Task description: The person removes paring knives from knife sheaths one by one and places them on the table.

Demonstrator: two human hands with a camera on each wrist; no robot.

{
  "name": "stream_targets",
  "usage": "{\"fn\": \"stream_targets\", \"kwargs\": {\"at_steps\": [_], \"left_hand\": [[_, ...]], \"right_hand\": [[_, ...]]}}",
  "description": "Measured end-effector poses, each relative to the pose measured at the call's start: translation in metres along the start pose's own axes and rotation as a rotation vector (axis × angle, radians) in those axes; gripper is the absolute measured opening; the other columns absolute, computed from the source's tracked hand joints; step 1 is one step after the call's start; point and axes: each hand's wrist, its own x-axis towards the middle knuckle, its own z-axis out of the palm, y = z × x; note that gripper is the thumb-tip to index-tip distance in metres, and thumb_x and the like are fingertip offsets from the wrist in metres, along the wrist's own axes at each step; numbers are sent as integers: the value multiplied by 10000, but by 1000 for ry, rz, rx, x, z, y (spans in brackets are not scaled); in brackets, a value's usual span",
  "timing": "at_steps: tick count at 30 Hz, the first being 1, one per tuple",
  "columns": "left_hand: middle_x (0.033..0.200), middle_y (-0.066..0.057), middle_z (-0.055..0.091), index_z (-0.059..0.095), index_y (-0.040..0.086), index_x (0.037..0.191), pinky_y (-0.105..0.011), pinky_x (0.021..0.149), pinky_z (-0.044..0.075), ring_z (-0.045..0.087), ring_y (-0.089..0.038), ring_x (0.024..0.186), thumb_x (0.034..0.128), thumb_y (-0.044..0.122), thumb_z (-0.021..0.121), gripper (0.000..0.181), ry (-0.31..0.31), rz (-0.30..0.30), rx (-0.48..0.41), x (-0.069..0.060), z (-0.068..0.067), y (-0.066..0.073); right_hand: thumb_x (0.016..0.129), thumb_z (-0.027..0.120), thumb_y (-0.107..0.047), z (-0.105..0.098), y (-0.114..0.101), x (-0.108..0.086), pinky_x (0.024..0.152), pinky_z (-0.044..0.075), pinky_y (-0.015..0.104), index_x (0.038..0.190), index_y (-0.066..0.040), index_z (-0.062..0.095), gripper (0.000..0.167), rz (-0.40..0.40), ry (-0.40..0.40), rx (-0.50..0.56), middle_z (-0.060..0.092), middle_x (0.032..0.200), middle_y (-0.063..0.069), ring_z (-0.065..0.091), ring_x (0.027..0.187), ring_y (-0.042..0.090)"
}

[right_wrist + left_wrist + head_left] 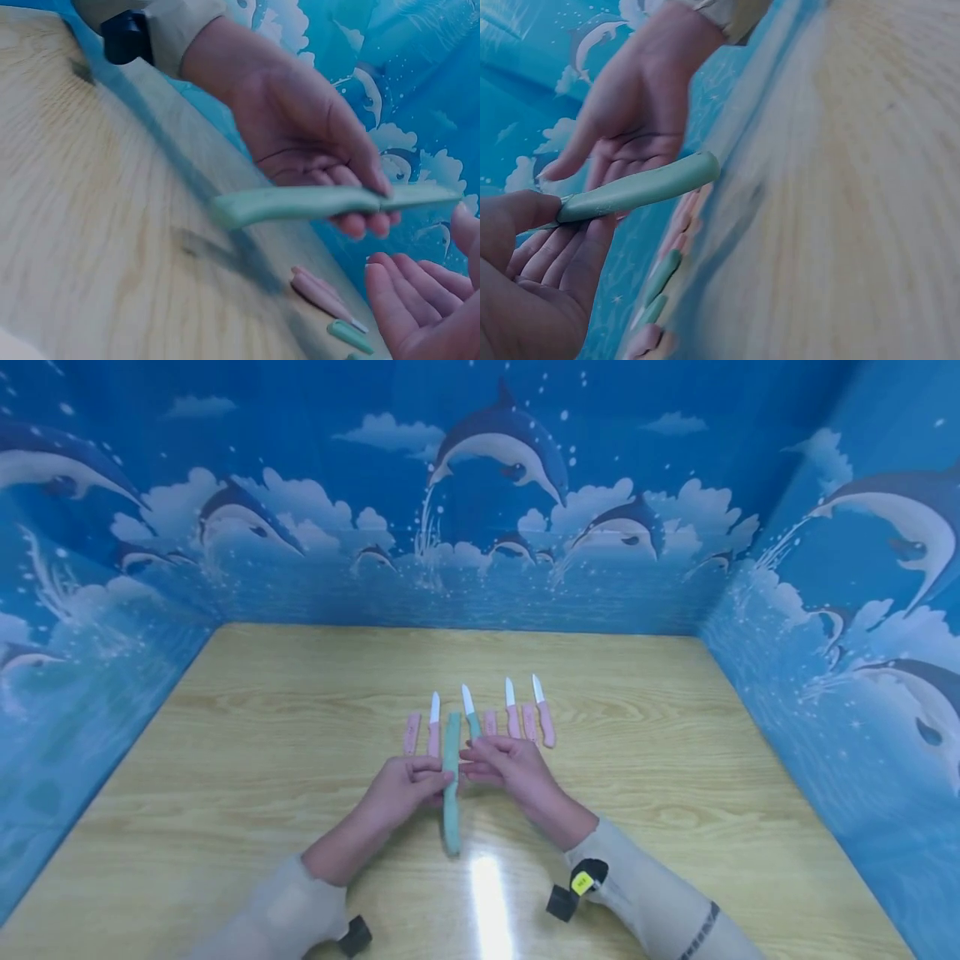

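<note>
My left hand [401, 789] pinches a green paring knife [451, 827] between thumb and fingers, about where its handle meets a green sheath [452, 735] that covers the blade. The knife is raised above the table, its handle end toward me. Beside it on the right is my right hand [517, 768], fingers loosely extended and holding nothing. In the right wrist view, the fingers [409, 292] of the right hand stand apart from the sheath tip. Another green knife [469, 710] lies with its blade bare just beyond the right hand, which partly hides it.
Pink knives with bare blades lie in a row on the wooden table [262, 735]: one [434, 727] on the left, two [512, 714] on the right. Pink sheaths [412, 733] lie among them. Dolphin-printed curtains [480, 577] enclose the table's back and sides.
</note>
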Motion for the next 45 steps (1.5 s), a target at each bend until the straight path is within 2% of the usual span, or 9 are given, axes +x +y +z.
{"fn": "stream_targets", "kwargs": {"at_steps": [4, 12, 20, 25, 32, 37, 45], "left_hand": [[1014, -180, 718, 651, -56, 1114, -362, 848, 574, 714, -251, 878, 905, 80, 666, 251, 45, -11, -27, 1, -5, 7], [1080, -202, 695, 635, -74, 1120, -310, 851, 571, 701, -240, 932, 923, 77, 636, 248, -8, 62, -85, 3, -14, 13], [1053, -214, 698, 622, -101, 1112, -303, 833, 576, 706, -221, 898, 916, 69, 641, 260, -7, 87, -98, 5, -14, 13], [1043, -195, 706, 621, -104, 1116, -314, 832, 578, 710, -203, 873, 914, 76, 647, 271, 0, 92, -84, 5, -14, 10], [1040, -170, 716, 636, -70, 1111, -343, 890, 557, 714, -214, 857, 914, 108, 649, 266, 50, 67, -48, 5, -20, 10], [986, -164, 725, 630, -72, 1123, -324, 871, 565, 707, -199, 857, 923, 118, 644, 277, 76, 64, -59, 4, -26, 9], [962, -124, 734, 609, -75, 1128, -338, 870, 567, 704, -244, 903, 944, 137, 641, 283, 41, 63, -101, 3, -37, 4]], "right_hand": [[960, 620, -230, -4, 7, -7, 890, 557, 376, 1250, 120, 537, 462, 38, -31, -41, 656, 1156, 242, 687, 1002, 297], [912, 679, -155, 8, 20, -23, 853, 572, 382, 1212, 96, 586, 402, 141, -137, -67, 684, 1095, 222, 705, 944, 278], [914, 654, -78, 20, 26, -27, 831, 579, 387, 1175, 120, 595, 333, 143, -243, -49, 679, 1061, 257, 705, 937, 314], [922, 646, -84, 22, 29, -27, 817, 581, 379, 1162, 129, 596, 325, 136, -276, -19, 696, 1015, 242, 716, 901, 282], [920, 651, -97, 15, 33, -27, 803, 587, 377, 1147, 116, 612, 313, 139, -249, -31, 706, 982, 230, 721, 861, 259], [919, 650, -80, 4, 33, -28, 806, 587, 377, 1150, 131, 595, 318, 131, -224, -58, 699, 986, 250, 723, 845, 249], [925, 648, -94, -17, 23, -22, 805, 589, 369, 1155, 152, 583, 343, 75, -159, -72, 705, 966, 234, 719, 815, 203]]}}
